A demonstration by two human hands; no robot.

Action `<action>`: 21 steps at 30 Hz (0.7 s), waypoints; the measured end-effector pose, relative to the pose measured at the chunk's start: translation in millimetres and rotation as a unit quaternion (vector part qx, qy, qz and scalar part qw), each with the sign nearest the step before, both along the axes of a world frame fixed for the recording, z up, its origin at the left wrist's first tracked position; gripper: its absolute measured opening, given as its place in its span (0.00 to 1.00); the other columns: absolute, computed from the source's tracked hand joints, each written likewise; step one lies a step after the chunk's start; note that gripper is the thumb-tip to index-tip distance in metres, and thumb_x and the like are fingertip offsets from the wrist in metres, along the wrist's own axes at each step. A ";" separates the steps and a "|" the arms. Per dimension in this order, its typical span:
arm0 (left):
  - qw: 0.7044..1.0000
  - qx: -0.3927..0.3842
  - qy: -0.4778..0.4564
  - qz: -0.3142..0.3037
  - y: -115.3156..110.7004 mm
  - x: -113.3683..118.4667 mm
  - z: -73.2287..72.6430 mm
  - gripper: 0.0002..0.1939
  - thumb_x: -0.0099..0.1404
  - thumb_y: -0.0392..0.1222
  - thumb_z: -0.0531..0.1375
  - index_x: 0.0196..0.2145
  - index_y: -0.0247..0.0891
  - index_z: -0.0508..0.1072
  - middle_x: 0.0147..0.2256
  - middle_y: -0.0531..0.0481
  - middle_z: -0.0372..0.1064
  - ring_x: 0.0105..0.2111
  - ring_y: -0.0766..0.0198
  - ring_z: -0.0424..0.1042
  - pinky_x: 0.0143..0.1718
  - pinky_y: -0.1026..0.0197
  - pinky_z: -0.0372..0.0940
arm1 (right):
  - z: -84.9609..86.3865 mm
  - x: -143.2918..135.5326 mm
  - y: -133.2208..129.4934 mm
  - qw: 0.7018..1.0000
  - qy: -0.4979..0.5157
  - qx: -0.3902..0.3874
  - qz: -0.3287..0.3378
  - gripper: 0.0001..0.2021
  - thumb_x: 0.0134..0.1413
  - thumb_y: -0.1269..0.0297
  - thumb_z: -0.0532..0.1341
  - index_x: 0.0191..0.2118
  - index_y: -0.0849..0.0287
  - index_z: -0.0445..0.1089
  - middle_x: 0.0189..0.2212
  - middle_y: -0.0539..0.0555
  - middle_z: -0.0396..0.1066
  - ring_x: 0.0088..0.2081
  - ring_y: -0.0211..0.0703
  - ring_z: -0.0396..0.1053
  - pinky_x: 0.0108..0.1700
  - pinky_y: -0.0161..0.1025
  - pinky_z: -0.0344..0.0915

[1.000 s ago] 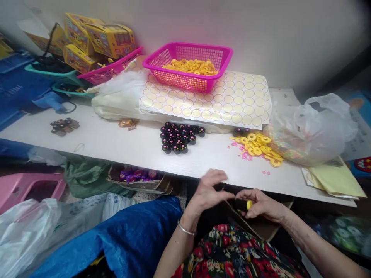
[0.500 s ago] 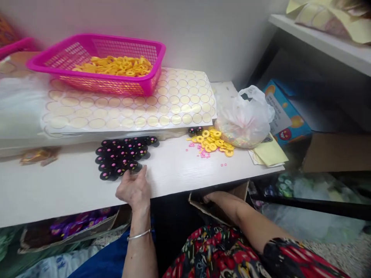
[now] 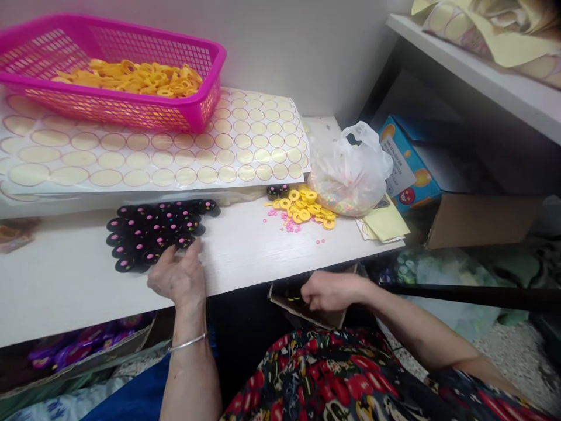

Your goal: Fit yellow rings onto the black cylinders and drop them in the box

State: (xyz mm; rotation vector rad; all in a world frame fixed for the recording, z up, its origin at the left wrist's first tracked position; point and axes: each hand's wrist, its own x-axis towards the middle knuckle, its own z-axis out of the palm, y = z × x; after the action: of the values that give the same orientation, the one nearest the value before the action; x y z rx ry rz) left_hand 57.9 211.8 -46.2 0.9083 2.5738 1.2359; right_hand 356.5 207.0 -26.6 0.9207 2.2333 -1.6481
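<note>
Rows of glossy black round pieces (image 3: 149,231) with pink dots stand packed together on the white table (image 3: 245,251). My left hand (image 3: 177,275) rests at the front right corner of this group, thumb and fingers apart, fingertips against the nearest pieces. Below the table's front edge, my right hand (image 3: 331,290) hovers over an open cardboard box (image 3: 307,310), its fingers curled in. Whatever lies inside those fingers is hidden. Dark pieces with bits of yellow show faintly in the box.
A pink basket (image 3: 210,88) of yellow rings stands on sticker sheets (image 3: 245,143). Yellow rings (image 3: 307,207), tiny pink beads (image 3: 289,223) and two black pieces (image 3: 278,191) lie near a knotted plastic bag (image 3: 350,169). Purple items (image 3: 87,342) fill a box below left.
My right hand has come up out of the cardboard box and its fingers now show. My left hand stays at the black pieces. The whole view has shifted rightward.
</note>
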 end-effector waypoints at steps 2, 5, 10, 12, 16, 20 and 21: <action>0.999 0.023 0.022 0.026 0.7 5.5 1.9 0.19 0.46 0.56 0.63 0.26 0.37 0.74 0.14 0.60 0.50 0.19 0.70 0.53 0.25 0.63 0.51 | 23.9 22.1 10.5 0.981 0.037 0.124 -0.143 0.06 0.50 0.70 0.55 0.28 0.62 0.68 0.22 0.48 0.65 0.26 0.35 0.60 0.28 0.31 0.56; 0.999 0.028 -0.030 -0.005 1.0 19.7 1.3 0.20 0.44 0.55 0.64 0.31 0.37 0.76 0.15 0.60 0.53 0.19 0.71 0.55 0.25 0.65 0.53 | 28.5 42.0 32.2 0.861 -0.038 0.405 -0.306 0.09 0.52 0.72 0.51 0.32 0.62 0.69 0.31 0.54 0.65 0.35 0.41 0.61 0.35 0.35 0.56; 0.987 -0.011 -0.077 -0.143 -2.0 57.4 -2.9 0.21 0.45 0.55 0.64 0.34 0.38 0.77 0.16 0.60 0.55 0.20 0.71 0.56 0.26 0.66 0.55 | -4.4 51.8 58.6 0.785 -0.154 0.557 -0.224 0.11 0.51 0.75 0.51 0.33 0.61 0.70 0.35 0.58 0.64 0.38 0.45 0.58 0.36 0.37 0.55; 0.980 -0.013 -0.076 -0.181 -2.7 71.4 -5.0 0.21 0.45 0.55 0.63 0.33 0.38 0.77 0.16 0.60 0.57 0.20 0.71 0.56 0.26 0.67 0.55 | -14.7 55.3 62.2 0.769 -0.158 0.582 -0.212 0.12 0.53 0.75 0.50 0.31 0.62 0.70 0.35 0.59 0.64 0.37 0.46 0.58 0.37 0.38 0.55; 0.971 -0.006 -0.066 -0.228 -1.7 84.2 -10.8 0.19 0.47 0.54 0.62 0.32 0.39 0.77 0.17 0.59 0.58 0.21 0.71 0.57 0.26 0.67 0.55 | -22.6 62.3 64.4 0.762 -0.046 0.595 -0.253 0.10 0.53 0.73 0.50 0.31 0.62 0.69 0.37 0.59 0.66 0.39 0.47 0.60 0.42 0.41 0.58; 0.967 0.006 -0.081 -0.243 -0.8 81.5 -15.8 0.23 0.45 0.49 0.64 0.40 0.40 0.75 0.19 0.59 0.60 0.22 0.71 0.59 0.28 0.67 0.57 | -10.5 48.0 61.8 0.760 0.135 0.509 -0.380 0.08 0.54 0.67 0.53 0.31 0.62 0.68 0.30 0.56 0.66 0.35 0.44 0.63 0.40 0.41 0.61; 0.966 0.025 -0.089 -0.243 -1.0 80.5 -15.8 0.24 0.44 0.46 0.65 0.41 0.39 0.75 0.21 0.58 0.62 0.22 0.71 0.59 0.28 0.67 0.57 | -5.2 38.7 60.0 0.771 0.171 0.450 -0.416 0.08 0.53 0.65 0.54 0.31 0.62 0.68 0.27 0.54 0.65 0.32 0.42 0.63 0.37 0.39 0.62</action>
State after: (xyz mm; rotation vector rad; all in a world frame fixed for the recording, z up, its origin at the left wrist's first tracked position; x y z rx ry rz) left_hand 138.4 210.8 -62.0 1.2729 2.0196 1.1711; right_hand 395.1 267.1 -31.8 2.2541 3.2084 -0.8366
